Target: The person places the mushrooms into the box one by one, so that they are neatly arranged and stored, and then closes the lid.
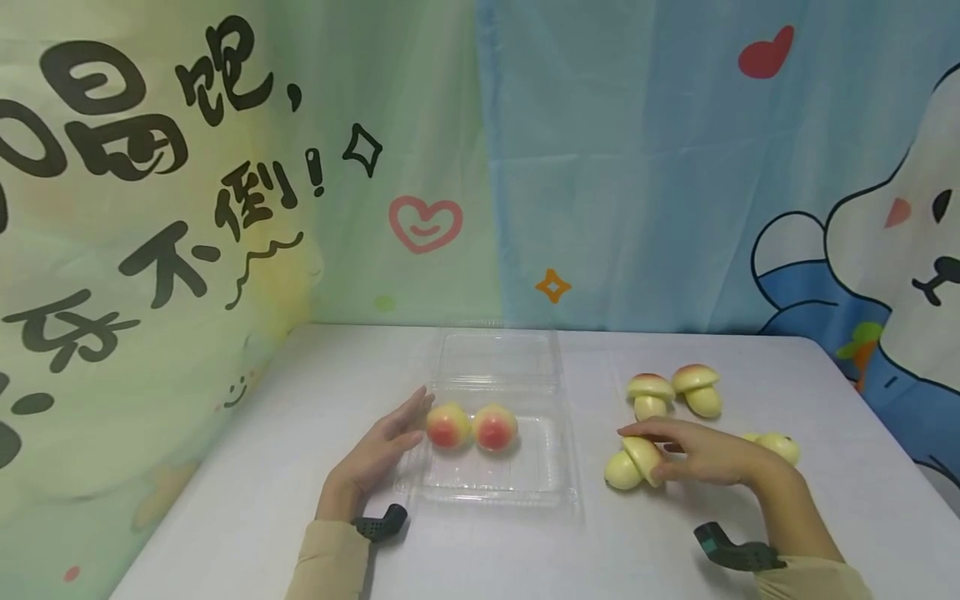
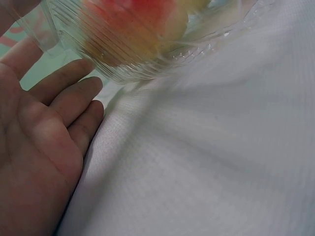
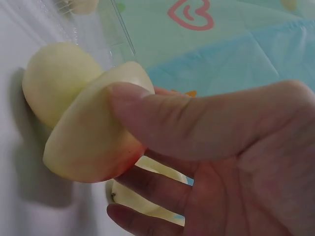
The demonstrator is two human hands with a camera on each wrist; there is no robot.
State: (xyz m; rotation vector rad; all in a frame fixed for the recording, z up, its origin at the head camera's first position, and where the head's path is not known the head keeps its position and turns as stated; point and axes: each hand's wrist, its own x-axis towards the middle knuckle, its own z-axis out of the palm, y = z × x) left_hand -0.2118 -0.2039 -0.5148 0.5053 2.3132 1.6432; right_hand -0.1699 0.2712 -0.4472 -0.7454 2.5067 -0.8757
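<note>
1. Thumb (image 3: 170,120) and fingers (image 3: 152,187) of our right hand (image 1: 705,452) pinch the cap of a pale yellow mushroom (image 1: 632,463), right of a clear plastic clamshell box (image 1: 542,454).
2. Our left hand (image 1: 384,448), relaxed with fingers extended, touches the box's left edge.
3. Inside, we see two red-and-yellow round pieces (image 1: 496,428) side by side.
4. Beyond our right hand sit two more mushrooms (image 1: 651,392); another yellow piece (image 1: 782,447) shows partly behind that wrist.

White table (image 1: 495,554); green-and-blue backdrop (image 1: 637,208) behind; black lettering (image 1: 153,250) left; red heart (image 1: 767,55), white cartoon animal (image 1: 862,242) right.
</note>
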